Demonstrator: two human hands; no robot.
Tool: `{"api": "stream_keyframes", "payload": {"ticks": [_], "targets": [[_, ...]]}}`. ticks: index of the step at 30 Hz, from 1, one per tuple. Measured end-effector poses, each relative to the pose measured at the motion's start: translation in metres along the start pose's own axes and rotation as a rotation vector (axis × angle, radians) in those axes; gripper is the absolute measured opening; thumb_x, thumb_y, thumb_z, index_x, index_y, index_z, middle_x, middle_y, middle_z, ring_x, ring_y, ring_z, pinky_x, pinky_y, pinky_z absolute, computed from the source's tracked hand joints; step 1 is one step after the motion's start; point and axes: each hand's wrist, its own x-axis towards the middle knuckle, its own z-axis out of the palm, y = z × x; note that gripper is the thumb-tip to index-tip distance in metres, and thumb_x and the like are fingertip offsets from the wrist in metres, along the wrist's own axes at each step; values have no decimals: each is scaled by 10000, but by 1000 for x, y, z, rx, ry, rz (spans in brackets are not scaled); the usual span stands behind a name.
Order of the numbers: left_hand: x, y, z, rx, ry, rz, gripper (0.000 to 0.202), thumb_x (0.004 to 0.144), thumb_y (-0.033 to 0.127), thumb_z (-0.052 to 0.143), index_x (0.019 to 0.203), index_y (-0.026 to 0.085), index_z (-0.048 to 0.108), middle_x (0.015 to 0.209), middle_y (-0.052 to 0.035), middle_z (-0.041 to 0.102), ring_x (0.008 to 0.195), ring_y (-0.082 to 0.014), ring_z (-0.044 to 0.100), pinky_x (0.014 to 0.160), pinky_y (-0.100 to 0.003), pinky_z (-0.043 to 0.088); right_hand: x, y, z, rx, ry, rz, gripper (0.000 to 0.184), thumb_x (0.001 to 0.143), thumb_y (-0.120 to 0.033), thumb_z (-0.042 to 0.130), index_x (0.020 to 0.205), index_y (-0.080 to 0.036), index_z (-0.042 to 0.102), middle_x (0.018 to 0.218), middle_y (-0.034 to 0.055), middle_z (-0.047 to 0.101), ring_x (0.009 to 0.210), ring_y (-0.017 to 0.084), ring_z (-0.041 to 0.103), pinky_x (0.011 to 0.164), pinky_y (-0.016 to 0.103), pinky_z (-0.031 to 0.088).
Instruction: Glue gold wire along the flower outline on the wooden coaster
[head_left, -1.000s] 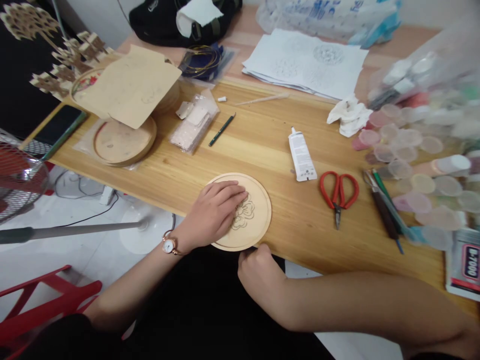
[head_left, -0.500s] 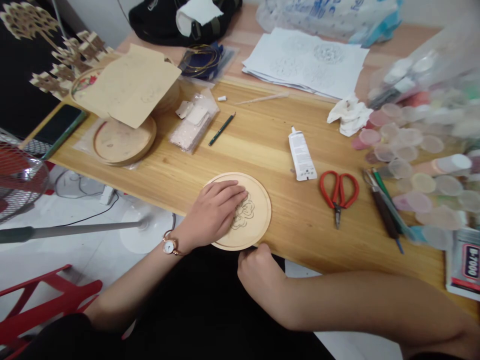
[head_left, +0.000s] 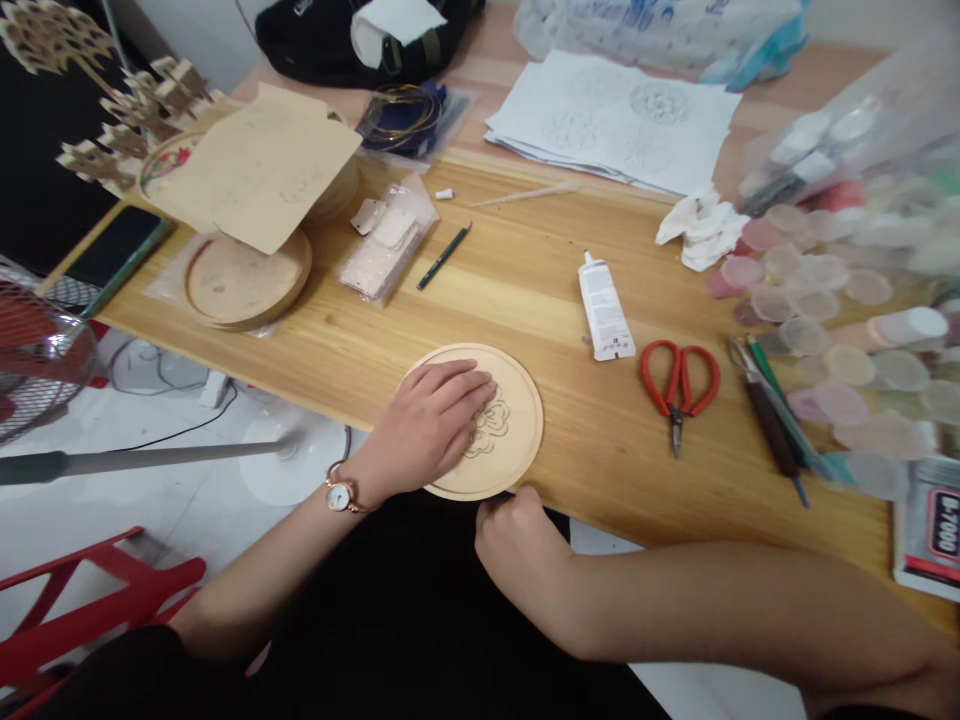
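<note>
Right there on the table [head_left: 337,365], the engraved wooden disc [head_left: 521,430], left hand [head_left: 427,430] spread flat across it, fingers [head_left: 465,385] together and just reaching the carved flower [head_left: 489,428], right hand [head_left: 517,545] curled at the near rim, fingers [head_left: 499,515] tucked tight, any real grip on the wood impossible to tell from here!

The left hand [head_left: 426,430], a rose-gold wristwatch [head_left: 340,494] on its wrist, lies flat on a round wooden disc [head_left: 519,420] beside an engraved flower outline [head_left: 487,425]. The curled right hand [head_left: 521,545] sits at the disc's lower rim, by the edge of the pine table [head_left: 660,470]. Right of the disc lie a white glue tube [head_left: 604,307] and red-handled scissors [head_left: 677,385].
</note>
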Motion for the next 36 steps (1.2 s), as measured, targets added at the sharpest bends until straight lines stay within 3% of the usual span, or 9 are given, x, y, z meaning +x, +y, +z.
{"api": "stream_keyframes", "payload": {"ticks": [15, 27, 30, 33, 36], "targets": [[-1, 1, 2, 1, 18, -14, 376, 901, 147, 425, 1253, 110, 553, 1254, -104, 616, 1229, -273, 501, 994, -452, 435, -2, 1, 0, 21, 11, -10, 252, 733, 64, 462, 762, -115, 637, 798, 122, 675, 580, 166, 579, 513, 272, 349], [8, 28, 15, 141, 165, -305, 368, 898, 185, 419, 1210, 76, 579, 1224, -99, 631, 1180, -280, 517, 978, -434, 425, -4, 1, -4, -43, -18, -10, 201, 761, -11, 521, 849, -126, 660, 758, 116, 676, 641, 199, 627, 550, 290, 413], [9, 30, 16, 159, 164, -339, 363, 892, 199, 437, 1206, 86, 581, 1224, -85, 632, 1181, -273, 520, 982, -419, 416, -15, -1, -19, -77, -51, -24, 174, 695, -49, 623, 841, -138, 660, 693, 96, 672, 589, 204, 619, 551, 302, 420], [9, 30, 16, 163, 165, -347, 369, 878, 210, 465, 1208, 89, 578, 1227, -79, 631, 1191, -273, 517, 988, -418, 411, -37, 7, -48, -47, -3, -67, 227, 657, -98, 668, 862, -194, 659, 635, 42, 658, 555, 194, 597, 580, 314, 422], [7, 30, 16, 152, 172, -347, 366, 883, 214, 472, 1212, 91, 576, 1225, -82, 632, 1196, -274, 513, 987, -419, 410, -54, 36, -84, -30, 98, 76, 244, 810, -92, 486, 945, -222, 643, 795, 76, 698, 617, 186, 609, 560, 303, 370]]}}
